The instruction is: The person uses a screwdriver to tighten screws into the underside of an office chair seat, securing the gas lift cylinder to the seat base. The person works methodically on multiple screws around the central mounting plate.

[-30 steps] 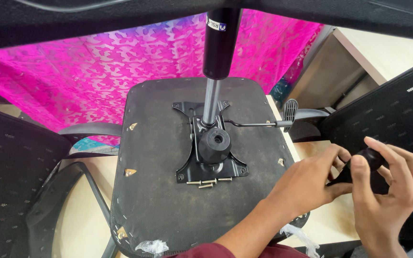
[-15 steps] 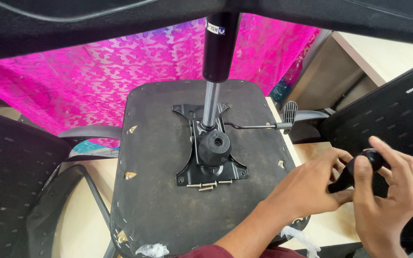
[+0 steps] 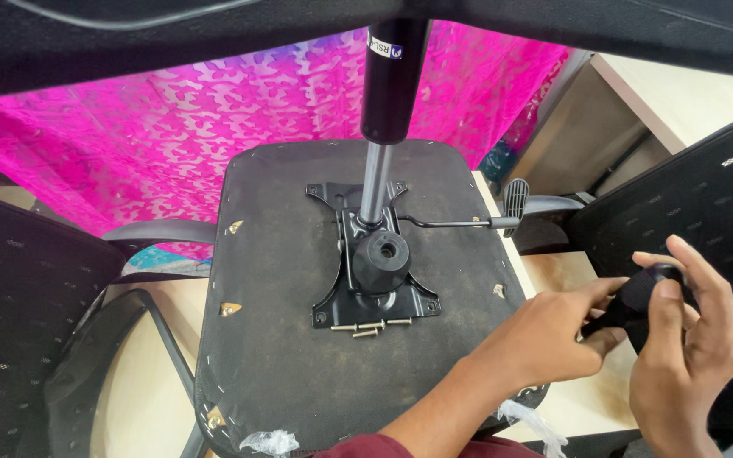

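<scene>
A: What is shown from the head camera?

B: An upturned black office chair seat [image 3: 299,339] is seen lying on a pale wooden worktop [image 3: 570,399], underside up. A black metal mounting plate [image 3: 375,288] is fixed at its centre, and a chrome and black gas lift cylinder [image 3: 379,144] rises from it. A few loose silver screws [image 3: 371,326] lie on the seat, touching the plate's near edge. Pink patterned cloth [image 3: 171,144] hangs behind.

A: And the hands?

B: To the right of the seat, a small black rounded part [image 3: 638,297] is gripped by both. The left hand [image 3: 545,339] is curled, its fingertips pinched on the part's lower end. The right hand [image 3: 689,348] is wrapped around it from the far side, the fingers half closed over the top.

A: What could go wrong?

B: The screws could be knocked and rolled off the seat if it is nudged by a forearm. The part could also slip, as only fingertips are used on one end.
</scene>
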